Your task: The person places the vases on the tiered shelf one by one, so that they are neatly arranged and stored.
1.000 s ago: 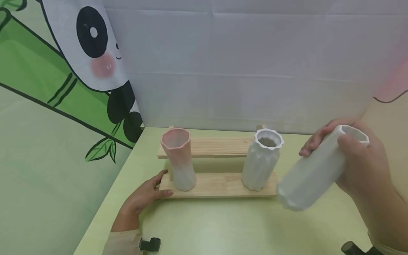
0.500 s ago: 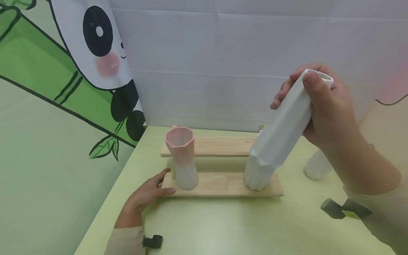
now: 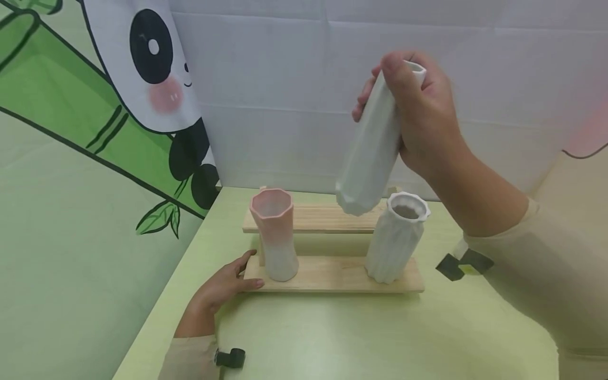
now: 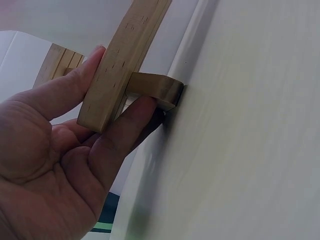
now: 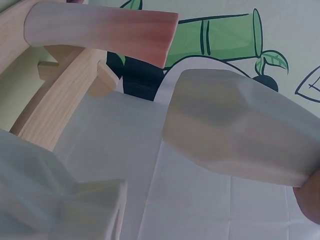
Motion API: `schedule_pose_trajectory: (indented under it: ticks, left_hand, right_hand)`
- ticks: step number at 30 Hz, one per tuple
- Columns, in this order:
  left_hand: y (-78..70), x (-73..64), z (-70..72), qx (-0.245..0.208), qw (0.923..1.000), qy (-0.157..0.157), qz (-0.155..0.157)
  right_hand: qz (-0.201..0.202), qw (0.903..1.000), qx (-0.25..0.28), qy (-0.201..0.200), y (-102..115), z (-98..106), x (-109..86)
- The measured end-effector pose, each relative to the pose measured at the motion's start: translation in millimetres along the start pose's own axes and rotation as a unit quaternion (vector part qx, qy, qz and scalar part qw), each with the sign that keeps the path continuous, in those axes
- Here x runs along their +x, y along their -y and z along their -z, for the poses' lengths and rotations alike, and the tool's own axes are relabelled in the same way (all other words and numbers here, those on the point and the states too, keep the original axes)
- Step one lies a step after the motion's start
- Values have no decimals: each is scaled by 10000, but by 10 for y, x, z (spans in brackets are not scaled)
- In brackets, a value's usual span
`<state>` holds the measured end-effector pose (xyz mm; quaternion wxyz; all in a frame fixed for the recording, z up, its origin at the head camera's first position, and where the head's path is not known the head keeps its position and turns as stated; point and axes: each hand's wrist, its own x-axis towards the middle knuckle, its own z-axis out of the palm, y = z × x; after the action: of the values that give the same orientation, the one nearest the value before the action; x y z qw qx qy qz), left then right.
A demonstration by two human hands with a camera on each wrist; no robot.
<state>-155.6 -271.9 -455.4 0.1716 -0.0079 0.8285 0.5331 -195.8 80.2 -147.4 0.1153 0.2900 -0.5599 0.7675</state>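
My right hand [image 3: 427, 111] grips a white faceted vase [image 3: 370, 148] near its rim, in the air over the rear board of a two-tier wooden rack [image 3: 328, 272]. The vase tilts, its base pointing down and left; the right wrist view shows its lower body [image 5: 230, 125] apart from the rack. My left hand [image 3: 220, 293] holds the left end of the rack's front board, thumb on top; in the left wrist view its fingers reach beneath the board [image 4: 117, 65]. A pink-and-white vase [image 3: 277, 232] stands at the front board's left, a white ribbed vase [image 3: 394, 243] at its right.
The rack stands on a pale yellow-green table [image 3: 323, 332], with a white cloth backdrop [image 3: 285, 105] close behind it. A panda-and-bamboo printed sheet [image 3: 85, 158] hangs at the left. My right sleeve [image 3: 532, 274] covers part of the table's right side.
My right hand has carried the white vase left and up, from right of the rack to above its rear board. The left hand stays at the rack's end. Another white object, glimpsed at right, is now hidden.
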Motion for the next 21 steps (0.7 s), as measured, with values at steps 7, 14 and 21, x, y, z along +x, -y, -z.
schedule_pose_trajectory:
  ticks: [7, 14, 21]
  left_hand:
    - [-8, -2, -9, -6, 10000, -19, 57]
    - [23, 10, -7, 84, 10000, -36, 5]
    - [54, 43, -12, 15, 9999, -44, -96]
  right_hand:
    - [84, 9990, -447, 12, -185, -224, 216]
    - [4, 9938, -1111, 46, -385, -390, 316]
    - [4, 9909, -1345, 86, -584, -501, 362]
